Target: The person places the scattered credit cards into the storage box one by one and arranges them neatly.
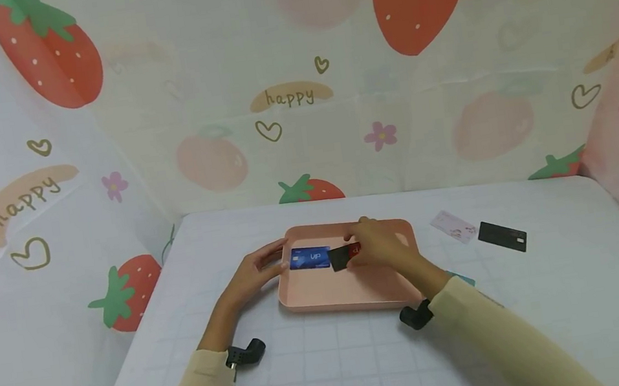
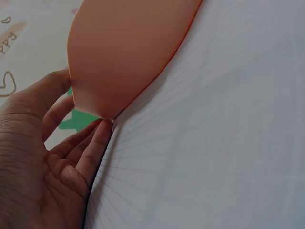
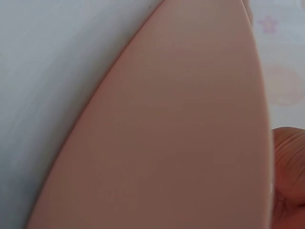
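Note:
A pink tray (image 1: 323, 295) lies on the table, and inside it at the left is a blue card (image 1: 309, 258) marked "VIP". My right hand (image 1: 378, 246) reaches over the tray and pinches a dark card with a red part (image 1: 339, 259), which overlaps the blue card's right end in the head view. The right wrist view shows mostly the tray's outer wall (image 3: 162, 124), with the fingers and card hidden behind it. At the tray's left end, my left hand (image 1: 255, 272) touches the rim and side with extended fingers (image 2: 97, 145).
Right of the tray lie a pale pink patterned card (image 1: 453, 227) and a black card (image 1: 502, 237). The corner of a teal card (image 1: 463, 278) shows beside the right forearm. A strawberry-print cloth (image 1: 303, 141) hangs behind and beside the white table (image 1: 333, 372).

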`<state>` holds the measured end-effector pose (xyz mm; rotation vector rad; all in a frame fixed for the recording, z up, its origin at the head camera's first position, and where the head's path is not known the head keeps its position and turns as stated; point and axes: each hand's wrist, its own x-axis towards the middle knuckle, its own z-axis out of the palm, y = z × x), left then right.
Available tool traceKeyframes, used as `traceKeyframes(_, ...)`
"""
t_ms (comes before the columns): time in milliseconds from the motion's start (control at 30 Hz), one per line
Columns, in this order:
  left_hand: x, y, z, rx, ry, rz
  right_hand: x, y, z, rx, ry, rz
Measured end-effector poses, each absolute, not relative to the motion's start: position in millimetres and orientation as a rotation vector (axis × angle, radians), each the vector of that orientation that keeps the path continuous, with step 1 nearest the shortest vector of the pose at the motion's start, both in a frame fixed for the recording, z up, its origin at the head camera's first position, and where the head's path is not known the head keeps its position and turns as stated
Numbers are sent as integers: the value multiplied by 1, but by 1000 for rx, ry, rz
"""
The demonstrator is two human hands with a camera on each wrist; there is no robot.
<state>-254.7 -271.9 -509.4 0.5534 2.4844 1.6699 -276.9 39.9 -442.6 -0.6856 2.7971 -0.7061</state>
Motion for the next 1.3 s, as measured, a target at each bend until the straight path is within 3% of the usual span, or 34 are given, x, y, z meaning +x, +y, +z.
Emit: traceKeyframes(1300,-259,-272,-511,561,2484,1662,-282,14,-456,-644,2883,-527)
